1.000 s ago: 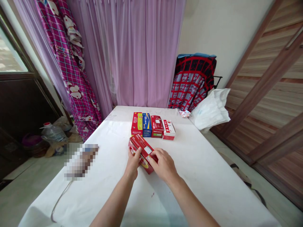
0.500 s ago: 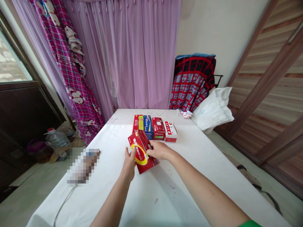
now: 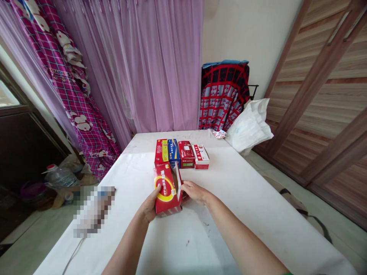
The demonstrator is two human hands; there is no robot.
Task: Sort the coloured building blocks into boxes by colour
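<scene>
A large red box with a yellow ring on its front is held between my two hands over the white table. Its right side is open, with a flap sticking out and a dark inside showing. My left hand grips the box's left edge, thumb on the front face. The fingers of my right hand pinch the flap at the right side. Behind it stand a red and yellow-green box, a blue box, another red box and a white and red box, side by side.
A pixelated object with a cord lies at the white table's left edge. At the back right are a small patterned packet and a white plastic bag. Purple curtains hang behind, and a wooden wardrobe stands right.
The held box has turned more upright and its right side has come open, with the flap pulled outward. My left hand has shifted left and now grips the edge. The view has swung slightly right.
</scene>
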